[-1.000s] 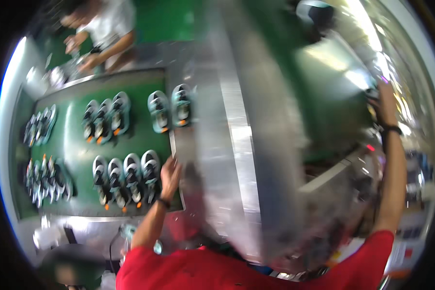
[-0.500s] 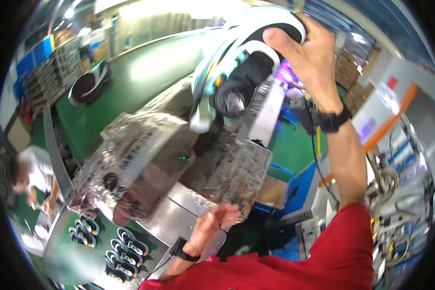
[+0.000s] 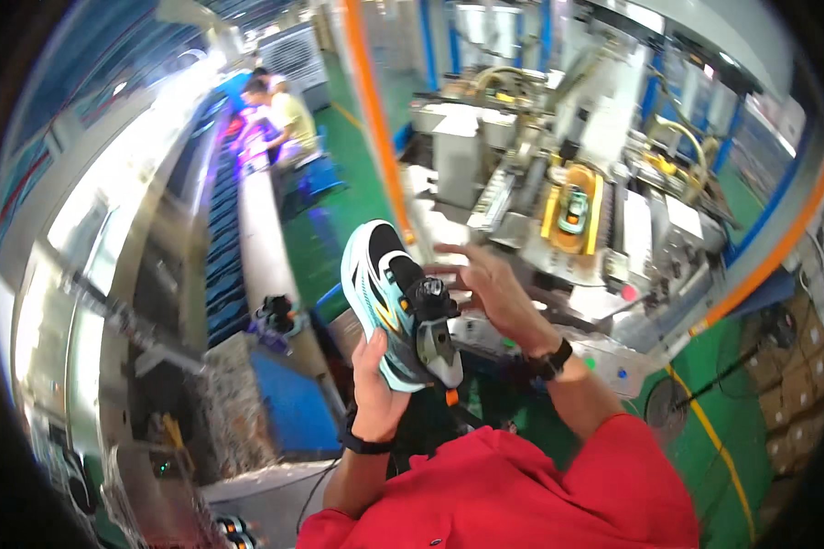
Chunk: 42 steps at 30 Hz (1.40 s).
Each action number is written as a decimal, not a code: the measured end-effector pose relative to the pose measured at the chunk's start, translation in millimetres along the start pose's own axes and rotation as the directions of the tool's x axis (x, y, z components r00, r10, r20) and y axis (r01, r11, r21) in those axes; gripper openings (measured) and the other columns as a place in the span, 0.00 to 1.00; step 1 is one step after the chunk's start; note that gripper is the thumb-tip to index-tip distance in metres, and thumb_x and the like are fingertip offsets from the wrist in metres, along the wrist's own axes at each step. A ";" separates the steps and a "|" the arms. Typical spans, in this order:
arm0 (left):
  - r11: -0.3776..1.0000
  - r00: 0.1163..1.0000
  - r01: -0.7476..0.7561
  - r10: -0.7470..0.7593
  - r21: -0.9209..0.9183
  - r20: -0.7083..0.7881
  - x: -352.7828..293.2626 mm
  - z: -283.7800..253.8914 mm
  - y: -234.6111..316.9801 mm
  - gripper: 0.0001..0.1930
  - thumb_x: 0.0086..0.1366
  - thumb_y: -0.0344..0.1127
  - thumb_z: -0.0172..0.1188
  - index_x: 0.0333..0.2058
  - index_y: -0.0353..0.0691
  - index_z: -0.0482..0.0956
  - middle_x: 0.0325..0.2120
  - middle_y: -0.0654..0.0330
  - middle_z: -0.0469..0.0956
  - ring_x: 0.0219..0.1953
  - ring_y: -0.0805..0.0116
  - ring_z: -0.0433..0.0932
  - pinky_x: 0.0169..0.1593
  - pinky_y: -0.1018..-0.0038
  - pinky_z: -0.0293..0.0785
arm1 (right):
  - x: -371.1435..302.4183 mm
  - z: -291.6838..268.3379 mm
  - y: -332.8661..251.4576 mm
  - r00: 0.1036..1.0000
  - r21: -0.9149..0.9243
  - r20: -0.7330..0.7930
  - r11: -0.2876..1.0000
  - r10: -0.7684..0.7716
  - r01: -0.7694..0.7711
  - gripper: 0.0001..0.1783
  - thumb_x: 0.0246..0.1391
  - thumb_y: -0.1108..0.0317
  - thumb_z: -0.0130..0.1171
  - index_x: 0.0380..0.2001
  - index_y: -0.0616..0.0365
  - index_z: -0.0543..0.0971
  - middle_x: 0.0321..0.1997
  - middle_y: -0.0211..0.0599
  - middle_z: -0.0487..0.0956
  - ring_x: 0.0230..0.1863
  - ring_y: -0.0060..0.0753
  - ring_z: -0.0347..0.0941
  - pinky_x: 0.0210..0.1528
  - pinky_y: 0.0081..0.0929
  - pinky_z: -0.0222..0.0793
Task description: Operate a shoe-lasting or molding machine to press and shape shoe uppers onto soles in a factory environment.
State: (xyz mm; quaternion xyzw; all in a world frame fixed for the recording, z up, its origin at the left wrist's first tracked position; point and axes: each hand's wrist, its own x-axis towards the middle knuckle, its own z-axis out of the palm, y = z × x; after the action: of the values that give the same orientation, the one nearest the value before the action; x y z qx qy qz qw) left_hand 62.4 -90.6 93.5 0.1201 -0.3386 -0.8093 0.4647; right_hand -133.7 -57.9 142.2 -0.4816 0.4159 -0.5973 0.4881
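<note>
In front of my chest my left hand (image 3: 375, 393) is closed around the heel end of a light teal, white and black sneaker (image 3: 375, 284). Its toe points up and away, and the sole faces left. A grey block (image 3: 439, 352) sticks out of the shoe's opening. Just right of the laces is my right hand (image 3: 499, 293), its fingers spread and slightly blurred. Whether those fingertips touch the shoe I cannot tell. Beyond that hand, a similar teal shoe (image 3: 572, 215) sits in a machine (image 3: 540, 156), between yellow side pieces.
A conveyor (image 3: 224, 238) runs away at left, with another shoe (image 3: 277, 318) at its near end. A person (image 3: 288, 123) sits beside it. An orange post (image 3: 375, 119) rises before the machine. At right stand a fan (image 3: 666, 407) and stacked cartons (image 3: 796, 403).
The view has swung right toward the machine. The sneaker, earlier held high in my right hand, is now lower and in my left hand. My right hand has let go of it.
</note>
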 end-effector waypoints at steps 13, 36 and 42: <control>0.602 0.909 0.090 -0.375 0.794 0.181 205.1 133.4 -282.3 0.31 0.65 0.52 0.59 0.54 0.27 0.69 0.39 0.61 0.77 0.41 0.76 0.71 0.46 0.77 0.68 | -176.0 -272.2 42.9 0.404 -0.078 -0.905 0.987 -0.130 0.143 0.34 0.42 0.73 0.64 0.57 0.64 0.70 0.50 0.35 0.75 0.49 0.26 0.71 0.56 0.25 0.65; 0.587 0.647 0.731 -0.759 0.346 -0.079 323.6 78.2 -328.0 0.13 0.59 0.35 0.65 0.41 0.36 0.79 0.33 0.59 0.81 0.31 0.67 0.81 0.29 0.68 0.77 | -49.4 -506.7 -33.1 0.400 -0.437 -0.897 0.510 -0.188 -0.741 0.31 0.33 0.60 0.68 0.41 0.71 0.76 0.36 0.49 0.80 0.33 0.40 0.78 0.38 0.31 0.73; 0.718 0.776 0.627 -0.613 0.303 -0.152 226.9 35.4 -174.3 0.25 0.60 0.27 0.63 0.55 0.29 0.68 0.47 0.57 0.76 0.45 0.70 0.78 0.50 0.72 0.75 | 118.3 -519.1 65.0 0.514 -0.485 -0.854 0.240 0.078 -0.841 0.27 0.39 0.58 0.64 0.39 0.70 0.79 0.43 0.58 0.81 0.45 0.51 0.79 0.48 0.39 0.74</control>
State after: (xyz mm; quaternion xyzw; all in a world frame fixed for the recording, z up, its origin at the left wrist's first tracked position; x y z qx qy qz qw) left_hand -194.9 -205.3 32.0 0.3205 -0.4025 -0.8449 0.1464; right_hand -638.3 -171.9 0.7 -0.2342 0.9386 -0.2152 0.1340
